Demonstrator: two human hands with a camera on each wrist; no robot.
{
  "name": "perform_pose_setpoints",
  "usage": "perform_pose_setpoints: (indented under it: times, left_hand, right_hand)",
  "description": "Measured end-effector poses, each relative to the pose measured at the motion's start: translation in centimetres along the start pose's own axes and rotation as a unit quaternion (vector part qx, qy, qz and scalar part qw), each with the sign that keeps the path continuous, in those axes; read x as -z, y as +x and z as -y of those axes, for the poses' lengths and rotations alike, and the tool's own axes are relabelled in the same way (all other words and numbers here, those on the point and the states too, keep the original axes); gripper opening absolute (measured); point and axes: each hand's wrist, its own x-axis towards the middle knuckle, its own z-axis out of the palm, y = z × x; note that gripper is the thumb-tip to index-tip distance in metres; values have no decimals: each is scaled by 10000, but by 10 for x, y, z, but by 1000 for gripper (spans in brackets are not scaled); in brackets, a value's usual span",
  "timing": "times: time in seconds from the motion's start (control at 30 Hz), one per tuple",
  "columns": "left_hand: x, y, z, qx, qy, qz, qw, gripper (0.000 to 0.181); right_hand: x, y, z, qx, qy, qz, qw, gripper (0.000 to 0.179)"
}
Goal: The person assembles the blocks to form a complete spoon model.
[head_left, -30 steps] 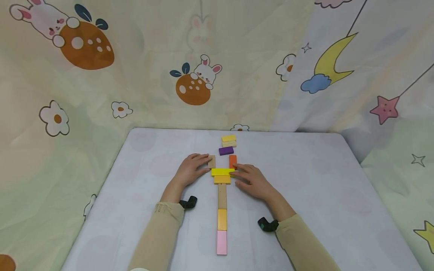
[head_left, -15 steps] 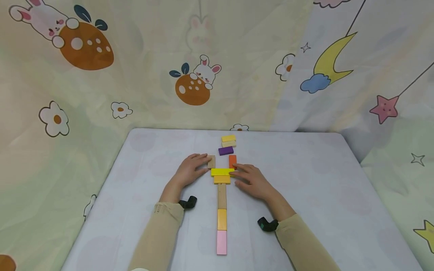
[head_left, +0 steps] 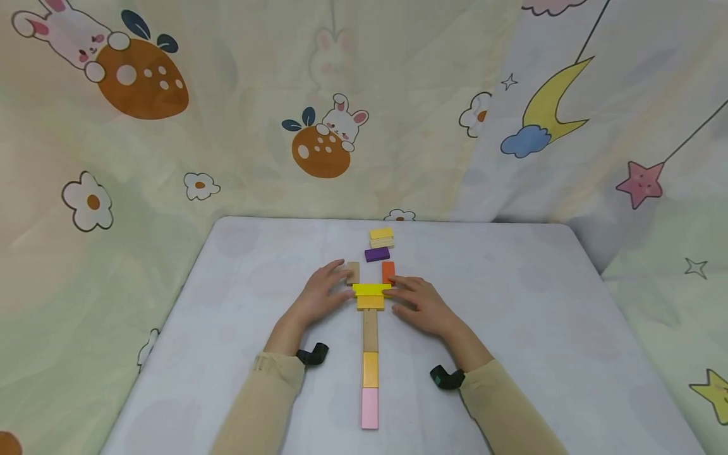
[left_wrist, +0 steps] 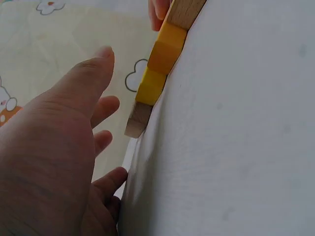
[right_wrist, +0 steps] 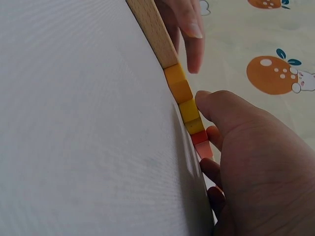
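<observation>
In the head view, flat blocks form a column: pink [head_left: 370,408], orange-yellow [head_left: 370,370], plain wooden [head_left: 370,330], then a short orange-yellow block [head_left: 370,303] and a bright yellow block [head_left: 371,289] laid crosswise. Beyond the yellow block stand a small wooden block [head_left: 353,272] at left and an orange block [head_left: 388,272] at right. My left hand [head_left: 320,296] hovers beside the wooden block, fingers loosely spread, holding nothing. On the other side my right hand [head_left: 423,305] rests with relaxed fingers, its fingertips right at the orange block and the yellow block's end.
A purple block [head_left: 377,254] lies beyond the column, with a small stack of yellow-topped blocks [head_left: 382,237] behind it. A patterned cloth backdrop [head_left: 244,126] rises behind the table [head_left: 483,265]. Dark wrist cameras sit on both wrists.
My left hand has drawn back slightly from the small wooden block, its fingers spreading and its wrist shifting toward me. The right hand and the blocks hold their places.
</observation>
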Motion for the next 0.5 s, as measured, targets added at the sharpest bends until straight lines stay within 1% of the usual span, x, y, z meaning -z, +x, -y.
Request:
perform_pose_setpoints:
  times: [0.07, 0.23, 0.3, 0.37, 0.5]
  left_hand:
    - [-4, -4, -3, -91, 68, -46, 9999, 60]
    - [-8, -14, -11, -139, 215, 68, 9997, 65]
    - [-9, -17, -13, -226, 360, 90, 9991, 69]
    - [-10, -19, -15, -387, 506, 63, 9979, 72]
    - [-10, -20, -16, -601, 691, 19, 9958, 72]
  right_hand:
    - [0, 0, 0, 5, -9, -10, 10000, 41]
    - [0, 0, 0, 74, -32, -48, 10000, 41]
    - [1, 0, 0, 92, -47, -61, 9999, 41]
    - [1, 0, 0, 106, -56, -59, 9999, 41]
    - [2, 0, 0, 75, -48, -22, 10000, 41]
